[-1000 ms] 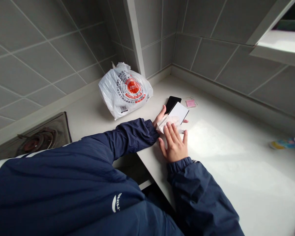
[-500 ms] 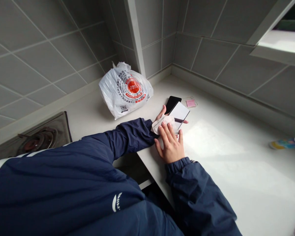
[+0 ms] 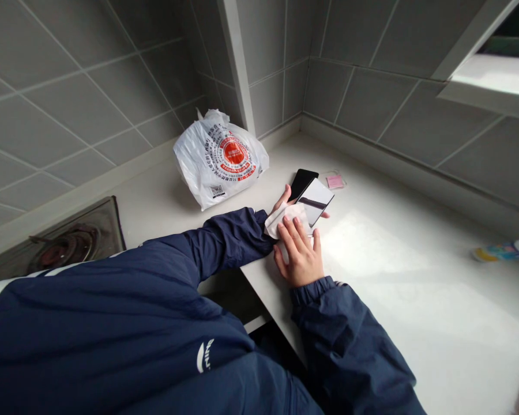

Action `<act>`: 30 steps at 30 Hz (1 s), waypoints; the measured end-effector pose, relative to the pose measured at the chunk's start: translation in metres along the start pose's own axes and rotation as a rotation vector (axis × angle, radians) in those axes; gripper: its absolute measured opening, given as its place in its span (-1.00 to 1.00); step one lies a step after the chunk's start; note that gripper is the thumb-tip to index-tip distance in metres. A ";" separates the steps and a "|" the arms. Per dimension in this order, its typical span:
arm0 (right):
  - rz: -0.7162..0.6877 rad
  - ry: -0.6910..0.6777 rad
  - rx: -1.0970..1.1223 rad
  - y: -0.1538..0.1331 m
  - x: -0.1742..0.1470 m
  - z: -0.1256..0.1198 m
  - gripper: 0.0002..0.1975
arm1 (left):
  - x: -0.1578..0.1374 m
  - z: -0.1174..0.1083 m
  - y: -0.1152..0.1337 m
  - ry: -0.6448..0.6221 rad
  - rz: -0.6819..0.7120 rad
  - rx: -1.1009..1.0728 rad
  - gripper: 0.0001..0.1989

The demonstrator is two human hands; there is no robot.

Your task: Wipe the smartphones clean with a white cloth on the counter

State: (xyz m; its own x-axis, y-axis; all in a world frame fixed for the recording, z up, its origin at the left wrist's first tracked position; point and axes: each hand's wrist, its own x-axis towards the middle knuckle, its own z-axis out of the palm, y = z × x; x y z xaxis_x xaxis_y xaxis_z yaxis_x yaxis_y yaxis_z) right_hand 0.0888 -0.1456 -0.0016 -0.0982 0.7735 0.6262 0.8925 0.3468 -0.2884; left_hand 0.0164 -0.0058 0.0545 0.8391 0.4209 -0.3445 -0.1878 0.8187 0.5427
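My left hand (image 3: pixel 282 197) supports a smartphone (image 3: pixel 315 199) from beneath, its glossy face up and reflecting the light. The thumb shows at the left and a fingertip sticks out past the right edge; the other fingers are hidden. Over the near part of the phone lies a white wipe or tissue (image 3: pixel 281 221), partly folded. Pressed flat on that wipe is my right hand (image 3: pixel 301 252), its fingers stretched out and thumb apart. A flat black thing like another phone (image 3: pixel 303 183) lies just behind, partly covered by the held phone.
On the white counter (image 3: pixel 384 311), a small pink item (image 3: pixel 335 181) rests behind the phone. A white plastic bag (image 3: pixel 222 158) stands at the back left, a gas stove (image 3: pixel 69 245) at far left, a colourful bottle or pack (image 3: pixel 497 252) at right. Tiled walls (image 3: pixel 363 104) meet behind.
My right hand and the wipe have shifted very slightly on the phone. The phone's tilt and the dark reflection on it have changed a little; everything else is still.
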 end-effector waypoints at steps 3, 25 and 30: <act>0.007 -0.012 -0.014 0.001 -0.001 0.002 -0.48 | 0.001 -0.004 -0.002 0.012 -0.008 0.052 0.15; 0.193 -0.001 -0.164 0.011 -0.006 0.000 -0.48 | 0.009 -0.013 -0.016 -0.032 0.129 -0.011 0.10; 0.272 -0.025 -0.173 0.018 -0.008 0.002 -0.44 | 0.011 -0.010 -0.017 0.023 0.148 -0.089 -0.07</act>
State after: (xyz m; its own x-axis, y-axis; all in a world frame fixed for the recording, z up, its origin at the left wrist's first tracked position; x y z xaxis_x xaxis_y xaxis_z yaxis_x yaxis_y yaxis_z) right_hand 0.1051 -0.1442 -0.0130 0.1459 0.8388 0.5245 0.9487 0.0317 -0.3145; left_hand 0.0234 -0.0112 0.0343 0.7871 0.5474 -0.2841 -0.3539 0.7781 0.5189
